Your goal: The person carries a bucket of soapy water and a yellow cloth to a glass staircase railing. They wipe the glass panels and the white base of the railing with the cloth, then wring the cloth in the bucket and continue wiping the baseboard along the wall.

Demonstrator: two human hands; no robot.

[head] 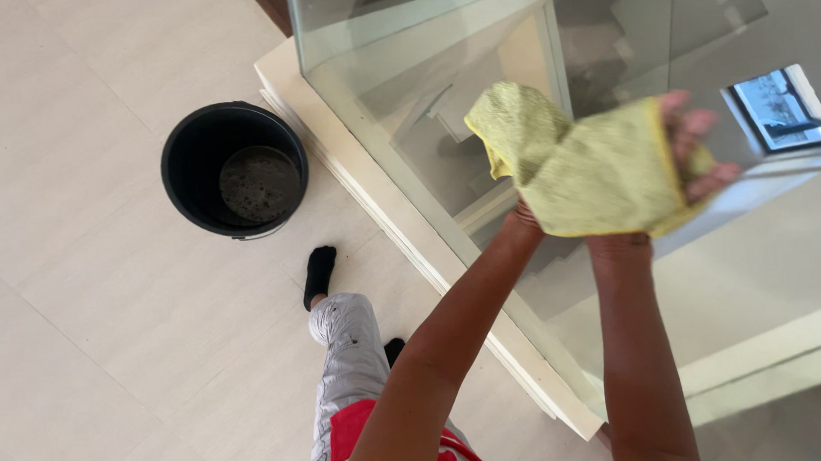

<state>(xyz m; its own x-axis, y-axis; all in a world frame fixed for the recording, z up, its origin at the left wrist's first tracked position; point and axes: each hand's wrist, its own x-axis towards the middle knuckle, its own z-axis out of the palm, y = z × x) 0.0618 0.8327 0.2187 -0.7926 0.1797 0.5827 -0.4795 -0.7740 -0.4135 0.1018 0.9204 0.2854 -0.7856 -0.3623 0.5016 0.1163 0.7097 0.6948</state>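
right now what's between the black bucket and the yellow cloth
In the head view, bare pale floor tiles, then the cream base ledge and the glass panel lie between the black bucket and the yellow cloth.

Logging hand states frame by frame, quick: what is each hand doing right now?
Left hand: mostly hidden behind the yellow cloth, gripping its lower edge.
Right hand: closed on the cloth's right side, fingers wrapped over it.

Bright, soft daylight; glass reflections.
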